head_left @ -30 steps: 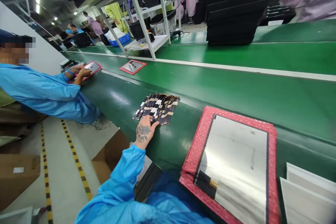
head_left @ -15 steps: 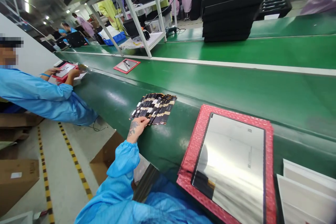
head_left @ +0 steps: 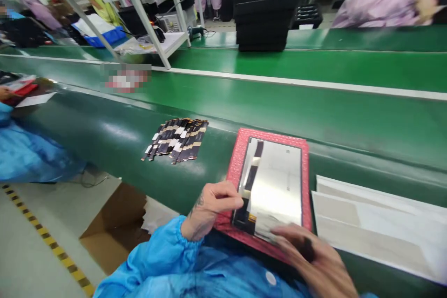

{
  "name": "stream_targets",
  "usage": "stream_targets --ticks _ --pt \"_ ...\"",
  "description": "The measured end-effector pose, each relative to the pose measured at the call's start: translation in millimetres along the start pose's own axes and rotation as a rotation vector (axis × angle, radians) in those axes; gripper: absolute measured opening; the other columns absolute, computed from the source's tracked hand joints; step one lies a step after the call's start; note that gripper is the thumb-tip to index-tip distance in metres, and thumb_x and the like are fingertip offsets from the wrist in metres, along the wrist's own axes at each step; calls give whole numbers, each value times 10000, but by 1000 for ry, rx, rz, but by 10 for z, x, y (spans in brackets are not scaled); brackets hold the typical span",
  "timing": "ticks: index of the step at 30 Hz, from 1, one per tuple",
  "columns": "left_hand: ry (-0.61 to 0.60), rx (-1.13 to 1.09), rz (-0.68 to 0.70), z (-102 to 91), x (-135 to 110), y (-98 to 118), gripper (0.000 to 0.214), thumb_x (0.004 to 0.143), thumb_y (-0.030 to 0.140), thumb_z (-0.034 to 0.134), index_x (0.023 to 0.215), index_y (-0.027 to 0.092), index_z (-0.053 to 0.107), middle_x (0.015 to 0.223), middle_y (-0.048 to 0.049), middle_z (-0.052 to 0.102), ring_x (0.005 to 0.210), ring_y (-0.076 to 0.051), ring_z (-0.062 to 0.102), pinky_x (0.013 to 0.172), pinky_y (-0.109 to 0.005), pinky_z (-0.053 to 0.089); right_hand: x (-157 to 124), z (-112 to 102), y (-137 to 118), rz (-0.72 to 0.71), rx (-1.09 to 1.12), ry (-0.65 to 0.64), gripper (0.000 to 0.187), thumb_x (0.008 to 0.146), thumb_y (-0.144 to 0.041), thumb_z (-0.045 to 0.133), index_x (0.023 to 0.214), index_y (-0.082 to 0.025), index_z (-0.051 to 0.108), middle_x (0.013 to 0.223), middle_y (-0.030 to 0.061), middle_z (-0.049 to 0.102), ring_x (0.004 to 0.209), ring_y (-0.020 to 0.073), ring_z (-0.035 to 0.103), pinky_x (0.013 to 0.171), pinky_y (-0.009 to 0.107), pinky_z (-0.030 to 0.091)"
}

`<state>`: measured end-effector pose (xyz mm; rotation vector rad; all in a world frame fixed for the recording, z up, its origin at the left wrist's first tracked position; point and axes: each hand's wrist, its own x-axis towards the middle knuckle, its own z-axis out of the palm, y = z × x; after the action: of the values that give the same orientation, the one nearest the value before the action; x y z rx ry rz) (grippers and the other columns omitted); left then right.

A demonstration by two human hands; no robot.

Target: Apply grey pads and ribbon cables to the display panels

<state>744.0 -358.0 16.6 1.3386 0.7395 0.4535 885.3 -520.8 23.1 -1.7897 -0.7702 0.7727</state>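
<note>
A silver-backed display panel (head_left: 279, 177) lies on a red bubble-wrap pad (head_left: 305, 163) in front of me. My left hand (head_left: 216, 202) is at the panel's left side, thumb and finger pinched at the lower end of a flex cable (head_left: 253, 167). This black cable with tan patches lies over the left part of the panel. Near the panel's lower right corner is my right hand (head_left: 310, 251), bent and smeared by motion, so its grip is unclear. Farther left sits a fanned pile of similar flex cables (head_left: 178, 139), touched by neither hand.
White flat sheets or sleeves (head_left: 377, 228) lie to the right. Behind runs a green conveyor (head_left: 279, 98) with a stack of black trays (head_left: 263, 18) and a white metal rack (head_left: 139, 9) beyond. An open carton (head_left: 115, 228) is on the floor; a co-worker's blue sleeve (head_left: 31, 149) shows at left.
My left hand has moved right from the cable pile to the panel, with a flex cable now lying there. My right hand has come into view. The camera view has swung to the right.
</note>
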Motion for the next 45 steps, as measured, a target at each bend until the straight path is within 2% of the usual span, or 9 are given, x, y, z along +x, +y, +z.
stream_targets --ticks 4,9,11,15,19,23,26,31,45 --pt "-179 0 38 276 -3 -69 268 805 397 702 652 177 699 657 -18 580 638 -138 531 583 -258 430 168 59 -83 221 243 -212 287 669 -515 754 628 -241 676 568 -23 618 524 157 520 508 261 447" --pt "-245 207 175 258 -1 -148 288 913 407 593 805 196 756 732 -34 639 703 -154 605 642 -252 494 217 32 -15 302 313 -293 277 688 -439 733 671 -207 584 566 -43 574 550 131 452 551 247 371" --pt "-187 344 254 200 -41 -201 289 959 366 526 926 204 762 809 -49 667 750 -155 630 670 -247 515 246 32 9 260 225 -294 268 739 -449 657 673 -203 574 596 -31 568 581 142 462 565 259 368" --pt "-17 700 563 80 -179 -406 240 957 275 528 1081 232 729 857 -46 642 787 -156 600 701 -262 511 356 37 35 123 -62 -240 268 815 -430 529 649 -220 515 615 -33 506 607 157 450 553 272 330" --pt "3 859 703 36 -282 -595 268 955 270 510 1137 221 701 879 -60 593 834 -178 558 734 -298 491 417 27 94 55 -208 -262 217 868 -350 486 686 -231 487 657 -28 512 642 172 485 597 292 356" --pt "-3 906 800 43 -273 -593 241 955 223 506 1073 208 715 841 -51 578 824 -168 546 734 -275 475 371 17 155 -1 -228 -217 189 898 -290 484 729 -225 539 822 14 537 742 183 532 683 314 422" --pt "-12 911 842 22 -247 -570 218 940 207 527 1050 200 714 833 -46 593 812 -161 555 727 -266 479 327 19 140 10 -253 -174 203 911 -259 472 725 -222 545 843 18 508 741 179 523 673 311 432" --pt "-7 860 886 -7 -240 -618 182 917 186 545 994 201 710 804 -33 588 783 -149 547 737 -279 488 310 100 45 47 -141 -219 240 913 -246 498 675 -216 511 787 4 476 715 170 499 648 300 433" --pt "-7 834 870 -2 -225 -597 174 926 192 539 948 187 711 770 -29 596 764 -140 545 728 -262 481 284 233 90 102 -148 -246 231 924 -283 492 719 -208 569 827 21 507 752 185 521 681 328 426"
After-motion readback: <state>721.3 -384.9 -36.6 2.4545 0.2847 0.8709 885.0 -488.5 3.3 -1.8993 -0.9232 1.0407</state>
